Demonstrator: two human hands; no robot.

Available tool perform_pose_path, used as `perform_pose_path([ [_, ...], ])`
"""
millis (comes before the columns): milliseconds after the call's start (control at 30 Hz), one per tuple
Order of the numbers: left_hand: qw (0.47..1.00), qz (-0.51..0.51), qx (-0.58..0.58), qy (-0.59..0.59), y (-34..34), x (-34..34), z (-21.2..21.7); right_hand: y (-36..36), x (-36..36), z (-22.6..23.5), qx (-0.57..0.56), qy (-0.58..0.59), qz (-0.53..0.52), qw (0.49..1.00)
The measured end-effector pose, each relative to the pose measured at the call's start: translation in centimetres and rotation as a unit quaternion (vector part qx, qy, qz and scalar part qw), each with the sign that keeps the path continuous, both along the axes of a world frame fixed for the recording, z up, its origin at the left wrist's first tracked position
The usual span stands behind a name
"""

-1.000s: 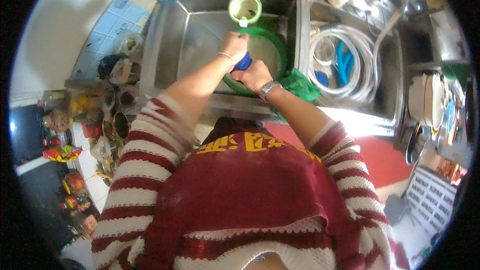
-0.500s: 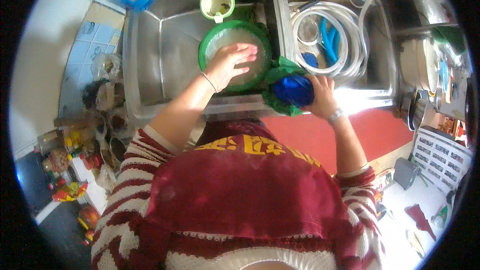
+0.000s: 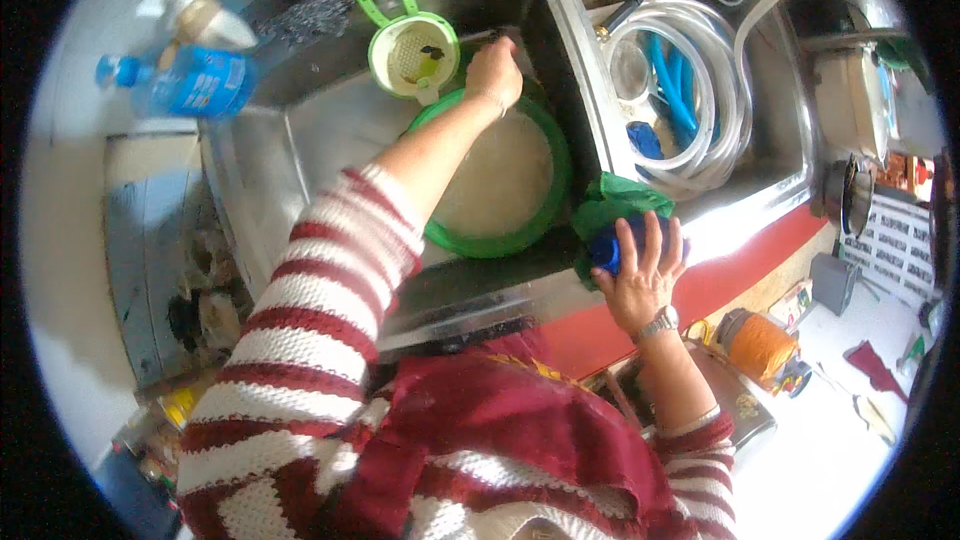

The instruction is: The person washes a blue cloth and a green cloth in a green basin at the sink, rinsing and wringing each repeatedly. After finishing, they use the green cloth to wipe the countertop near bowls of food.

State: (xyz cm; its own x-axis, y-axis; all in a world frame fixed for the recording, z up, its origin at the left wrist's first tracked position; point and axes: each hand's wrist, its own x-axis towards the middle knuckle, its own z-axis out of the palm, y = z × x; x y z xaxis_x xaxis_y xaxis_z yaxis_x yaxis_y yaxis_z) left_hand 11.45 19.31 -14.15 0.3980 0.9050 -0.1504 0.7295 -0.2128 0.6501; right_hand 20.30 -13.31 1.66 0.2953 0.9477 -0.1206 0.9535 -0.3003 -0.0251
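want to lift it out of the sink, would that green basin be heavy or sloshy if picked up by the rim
Probably heavy and sloshy: the green basin looks filled with cloudy water nearly to its rim. It seems to be thin plastic, so the rim may flex if lifted at one point, where the left hand touches it. Wet plastic in the sink is likely slippery, so two hands seem safer.
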Motion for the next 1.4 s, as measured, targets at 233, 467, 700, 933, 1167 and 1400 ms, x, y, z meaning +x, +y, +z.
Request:
perform_pose_path([
  [233,0.947,-0.031,-0.076,0.31,6.9,4.0,-6.0,-0.8,0.0,-1.0,0.033,0.01,-0.017,0.999],
  [467,0.992,-0.08,0.067,0.066,1.3,-0.6,8.2,-0.6,-0.1,-0.6,0.069,0.021,-0.039,0.997],
  [700,0.968,-0.105,0.111,-0.199,-3.9,-2.9,19.4,-0.5,0.5,0.8,0.077,0.056,-0.036,0.995],
  [933,0.931,-0.048,-0.048,-0.359,-5.8,-4.1,23.6,-0.2,0.2,2.1,0.078,0.085,-0.059,0.992],
  [1167,0.991,0.024,0.017,-0.13,-7.5,-7.5,8.5,0.4,-0.3,1.5,0.095,0.083,-0.083,0.988],
  [1400,0.968,-0.15,-0.124,0.156,-12.5,-10.7,-6.8,1.1,-0.6,0.7,0.092,0.055,-0.093,0.99],
])
